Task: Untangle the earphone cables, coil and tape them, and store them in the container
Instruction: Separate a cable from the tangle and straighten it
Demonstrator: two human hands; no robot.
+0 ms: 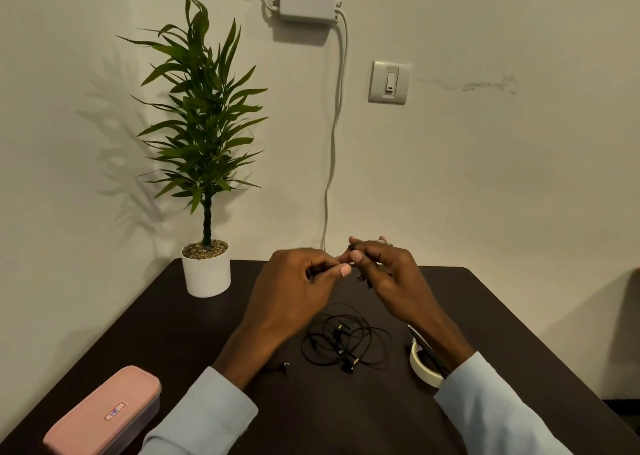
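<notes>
A tangle of black earphone cables (346, 342) lies on the dark table (173, 326) below my raised hands. My left hand (294, 295) and my right hand (391, 278) are held together above the table, fingers curled, each pinching a thin black piece of earphone cable between them. A roll of pale tape (420, 368) lies to the right, partly hidden under my right sleeve, with a dark strip across it. The pink container (104, 413) with its lid on sits at the front left corner.
A potted green plant (206, 267) in a white pot stands at the table's back left. A white wall with a switch (389, 82), an adapter and a hanging cord rises behind the table. A small black plug end (284, 365) lies near my left wrist.
</notes>
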